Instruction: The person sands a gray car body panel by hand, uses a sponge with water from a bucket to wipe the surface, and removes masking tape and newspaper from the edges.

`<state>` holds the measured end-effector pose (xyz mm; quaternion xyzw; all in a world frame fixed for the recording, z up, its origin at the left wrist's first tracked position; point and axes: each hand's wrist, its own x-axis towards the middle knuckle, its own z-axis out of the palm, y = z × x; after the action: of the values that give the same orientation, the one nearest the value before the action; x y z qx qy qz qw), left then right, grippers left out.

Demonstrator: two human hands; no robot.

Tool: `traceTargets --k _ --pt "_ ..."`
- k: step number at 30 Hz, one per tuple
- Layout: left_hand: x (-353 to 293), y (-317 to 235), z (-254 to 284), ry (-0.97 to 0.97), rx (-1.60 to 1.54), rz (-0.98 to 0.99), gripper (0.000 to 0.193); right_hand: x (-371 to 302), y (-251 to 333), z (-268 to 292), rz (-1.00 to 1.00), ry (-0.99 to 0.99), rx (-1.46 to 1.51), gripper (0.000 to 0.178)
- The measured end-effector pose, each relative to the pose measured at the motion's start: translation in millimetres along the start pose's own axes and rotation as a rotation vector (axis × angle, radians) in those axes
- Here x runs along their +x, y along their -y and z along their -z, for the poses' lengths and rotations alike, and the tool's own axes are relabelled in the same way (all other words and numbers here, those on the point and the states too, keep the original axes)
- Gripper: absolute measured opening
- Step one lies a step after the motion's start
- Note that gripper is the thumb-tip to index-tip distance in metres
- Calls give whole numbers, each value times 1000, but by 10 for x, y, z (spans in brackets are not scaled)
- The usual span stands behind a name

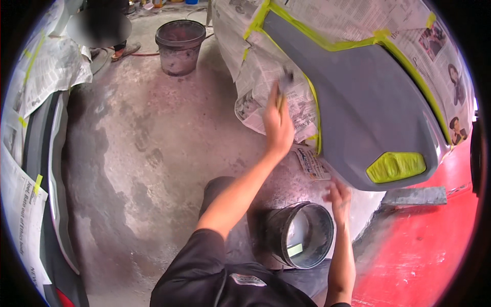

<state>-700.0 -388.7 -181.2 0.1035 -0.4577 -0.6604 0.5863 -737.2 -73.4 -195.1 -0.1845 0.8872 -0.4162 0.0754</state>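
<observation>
My left hand (280, 128) is raised beside the left edge of a grey-primed car panel (358, 97). Its fingers close round something small with a dark, blurred tip and a yellowish part, too smeared to name. Newspaper masking (299, 105) lies just behind that hand, edged with yellow-green tape (312, 97). Below the panel's lower rim is my right hand (339, 197), apart from it, its fingers smeared by motion. Close to the right hand stands a black bucket (272, 236), with a pale rectangular piece (295, 249) inside. Yellow-green tape covers a recess (396, 168) in the panel.
Another dark bucket (179, 53) stands further back on the stained concrete floor (138, 153). At far left is a second masked car part (38, 138). A person's foot (125, 51) shows at the back. Red floor (419, 245) and a grey block (415, 196) lie at right.
</observation>
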Motion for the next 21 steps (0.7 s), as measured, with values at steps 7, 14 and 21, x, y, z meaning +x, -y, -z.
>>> traceTargets --k 7,14,21 --pt "674 417 -1051 -118 452 -219 61 -1149 -1361 518 220 -34 -689 25" --pt "651 523 -966 -39 457 -266 66 -1931 -2276 714 -55 -170 -666 35" --pt "761 404 -1028 -52 328 -104 66 -2064 -2333 203 -161 -213 -598 47"
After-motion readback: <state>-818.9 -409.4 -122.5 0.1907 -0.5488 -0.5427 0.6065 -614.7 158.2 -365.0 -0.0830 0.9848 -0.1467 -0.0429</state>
